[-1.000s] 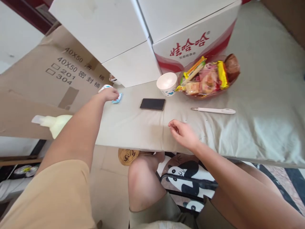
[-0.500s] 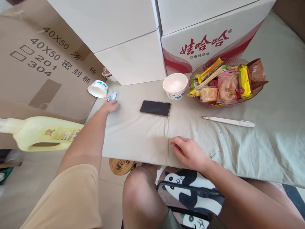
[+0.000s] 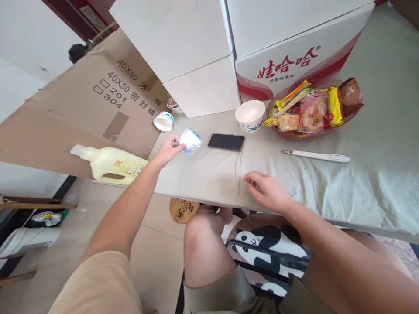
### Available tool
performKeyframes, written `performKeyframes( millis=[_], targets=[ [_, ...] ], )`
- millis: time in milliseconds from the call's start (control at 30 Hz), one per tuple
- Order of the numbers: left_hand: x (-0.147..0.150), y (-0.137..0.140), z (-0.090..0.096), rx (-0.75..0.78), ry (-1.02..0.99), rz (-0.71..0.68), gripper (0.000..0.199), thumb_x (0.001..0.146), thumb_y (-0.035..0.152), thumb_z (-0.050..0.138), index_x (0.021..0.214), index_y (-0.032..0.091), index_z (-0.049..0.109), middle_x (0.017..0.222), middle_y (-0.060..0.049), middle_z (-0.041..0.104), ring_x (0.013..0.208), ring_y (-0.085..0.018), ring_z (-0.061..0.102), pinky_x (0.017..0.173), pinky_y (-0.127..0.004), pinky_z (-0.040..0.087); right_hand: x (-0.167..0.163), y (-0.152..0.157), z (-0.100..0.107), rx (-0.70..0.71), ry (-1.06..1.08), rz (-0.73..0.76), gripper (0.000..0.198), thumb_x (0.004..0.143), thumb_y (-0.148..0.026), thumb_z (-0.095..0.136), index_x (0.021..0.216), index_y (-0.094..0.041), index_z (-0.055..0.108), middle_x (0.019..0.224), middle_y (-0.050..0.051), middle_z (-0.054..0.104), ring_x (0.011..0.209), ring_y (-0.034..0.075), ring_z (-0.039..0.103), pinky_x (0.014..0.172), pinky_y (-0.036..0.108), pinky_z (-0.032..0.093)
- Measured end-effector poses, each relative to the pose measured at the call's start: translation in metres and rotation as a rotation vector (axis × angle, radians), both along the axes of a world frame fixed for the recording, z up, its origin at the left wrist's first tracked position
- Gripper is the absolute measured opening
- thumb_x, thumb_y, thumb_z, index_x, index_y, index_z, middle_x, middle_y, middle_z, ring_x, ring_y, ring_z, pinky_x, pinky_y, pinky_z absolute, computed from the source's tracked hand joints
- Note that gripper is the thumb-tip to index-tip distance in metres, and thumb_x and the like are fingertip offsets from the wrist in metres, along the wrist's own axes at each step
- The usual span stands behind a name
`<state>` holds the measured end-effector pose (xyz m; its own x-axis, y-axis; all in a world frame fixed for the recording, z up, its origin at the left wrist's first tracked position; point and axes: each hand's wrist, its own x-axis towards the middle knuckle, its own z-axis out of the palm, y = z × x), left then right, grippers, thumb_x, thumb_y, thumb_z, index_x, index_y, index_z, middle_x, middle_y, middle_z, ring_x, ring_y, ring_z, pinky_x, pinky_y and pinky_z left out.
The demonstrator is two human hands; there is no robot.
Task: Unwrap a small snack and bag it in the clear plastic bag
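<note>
Near edge: right hand (image 3: 266,192) resting on the cloth-covered desk (image 3: 203,174), fingers loosely curled, gripping nothing. Below the edge: bare knees, a panda-print stool seat (image 3: 262,244), a round panda coaster (image 3: 183,210) on the floor.

Left hand (image 3: 168,149) raised just over the desk's left part, fingertips pinched on a small blue-and-white wrapper (image 3: 190,141); wrapper held clear of the cloth, just left of the black phone (image 3: 226,142). Phone flat, screen dark, not touched.

Left of the desk: pale yellow bottle (image 3: 113,163) lying on its side against the big brown carton (image 3: 98,109).

Mid right: white pen-like stick (image 3: 316,156) lying flat, well apart from both hands.

Farther back: paper cup (image 3: 250,116) upright, just beside the snack bowl (image 3: 314,133) full of wrapped packets. Second paper cup (image 3: 163,121) tipped on its side near the brown carton. Behind all: white boxes (image 3: 203,56) and a red-and-white printed box (image 3: 294,65) standing on the desk.
</note>
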<state>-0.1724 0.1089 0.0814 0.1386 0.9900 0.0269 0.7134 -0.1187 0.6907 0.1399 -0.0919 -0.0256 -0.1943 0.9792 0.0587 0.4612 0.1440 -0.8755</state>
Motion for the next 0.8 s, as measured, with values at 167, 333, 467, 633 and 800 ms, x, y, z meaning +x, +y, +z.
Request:
performKeyframes(
  millis=[167,333,467,633,800],
  targets=[
    [0.108,-0.089,-0.034,-0.239,-0.444,-0.236,0.05,0.062,0.045,0.085,0.081,0.023,0.044,0.069,0.005,0.058,0.062,-0.01,0.054,0.062,-0.023,0.041,0.028,0.002,0.005,-0.099,0.484,-0.312,0.043,0.088,-0.046,0.058,0.123,-0.023,0.051,0.132,0.014,0.064,0.104,0.023,0.068,0.089,0.039,0.055],
    [0.208,-0.145,-0.094,-0.487,-0.762,-0.329,0.079,0.063,0.055,0.087,0.124,0.032,0.043,0.085,0.003,0.067,0.072,-0.015,0.065,0.073,-0.03,0.051,0.069,-0.003,0.007,-0.087,0.566,-0.556,0.049,0.078,-0.049,0.065,0.118,-0.023,0.052,0.109,0.007,0.069,0.093,0.021,0.065,0.082,0.036,0.054],
    [0.225,-0.145,-0.106,-0.727,-0.884,-0.333,0.095,0.062,0.06,0.087,0.141,0.037,0.041,0.112,-0.003,0.069,0.087,-0.019,0.069,0.078,-0.035,0.056,0.086,-0.006,0.008,-0.09,0.47,-0.518,0.051,0.073,-0.048,0.071,0.114,-0.023,0.054,0.103,0.005,0.069,0.087,0.021,0.065,0.077,0.034,0.053],
    [0.217,-0.127,-0.102,-0.764,-0.839,-0.349,0.061,0.055,0.044,0.095,0.105,0.022,0.067,0.103,-0.007,0.071,0.089,-0.02,0.067,0.072,-0.029,0.053,0.094,0.006,0.01,0.086,0.215,-0.486,0.028,0.09,-0.045,0.054,0.1,-0.022,0.067,0.11,0.011,0.073,0.106,0.027,0.067,0.097,0.044,0.051],
    [0.213,-0.115,-0.101,-0.654,-1.045,-0.149,0.083,0.053,0.035,0.095,0.124,0.035,0.052,0.114,-0.001,0.068,0.096,-0.02,0.067,0.074,-0.028,0.054,0.11,0.014,0.0,0.201,-0.318,-0.691,0.035,0.087,-0.019,0.049,0.115,-0.017,0.069,0.127,0.018,0.07,0.127,0.037,0.058,0.111,0.057,0.041]
  ],
)
